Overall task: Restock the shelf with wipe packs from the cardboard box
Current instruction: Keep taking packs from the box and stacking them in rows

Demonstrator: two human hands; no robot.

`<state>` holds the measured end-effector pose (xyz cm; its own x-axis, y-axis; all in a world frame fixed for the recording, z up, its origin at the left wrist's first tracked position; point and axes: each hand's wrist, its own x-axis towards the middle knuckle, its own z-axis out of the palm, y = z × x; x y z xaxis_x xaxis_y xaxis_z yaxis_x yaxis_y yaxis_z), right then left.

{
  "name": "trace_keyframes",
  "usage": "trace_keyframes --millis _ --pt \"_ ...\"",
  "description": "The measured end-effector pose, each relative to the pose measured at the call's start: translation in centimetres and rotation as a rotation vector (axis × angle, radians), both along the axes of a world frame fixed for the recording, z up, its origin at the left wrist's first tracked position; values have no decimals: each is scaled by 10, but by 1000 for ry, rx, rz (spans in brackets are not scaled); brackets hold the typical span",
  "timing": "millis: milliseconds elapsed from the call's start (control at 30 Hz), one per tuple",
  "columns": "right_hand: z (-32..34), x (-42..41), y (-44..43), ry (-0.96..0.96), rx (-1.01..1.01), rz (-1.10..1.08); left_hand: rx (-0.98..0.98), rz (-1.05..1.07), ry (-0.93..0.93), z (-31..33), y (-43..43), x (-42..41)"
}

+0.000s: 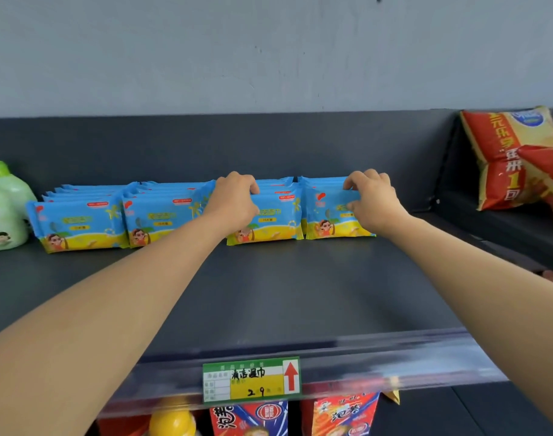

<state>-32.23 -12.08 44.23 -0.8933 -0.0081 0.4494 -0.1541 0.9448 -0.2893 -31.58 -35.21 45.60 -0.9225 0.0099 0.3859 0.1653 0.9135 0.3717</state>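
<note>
A: On the dark shelf (269,294)?
B: Four rows of blue wipe packs (80,221), upright at the back.
A: Held by?
B: Left grip (234,196) curled over third row's top; right grip (371,196) pinching fourth row's front pack.

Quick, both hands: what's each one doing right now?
Left hand grips the third row of blue-and-yellow plastic wipe packs.
Right hand pinches the rightmost row of blue-and-yellow plastic wipe packs.
</note>
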Motion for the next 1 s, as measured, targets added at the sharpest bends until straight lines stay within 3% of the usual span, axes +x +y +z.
trace_keyframes --millis 433,833,1000 --pt "-1 10 8 13 -51 -94 -82 33 35 -4 5 0" --pt "-3 18 0 42 0 -133 -323 32 194 -9 3 10" --pt "3 26 -7 114 -1 -150 -284 -24 248 0 3 18"
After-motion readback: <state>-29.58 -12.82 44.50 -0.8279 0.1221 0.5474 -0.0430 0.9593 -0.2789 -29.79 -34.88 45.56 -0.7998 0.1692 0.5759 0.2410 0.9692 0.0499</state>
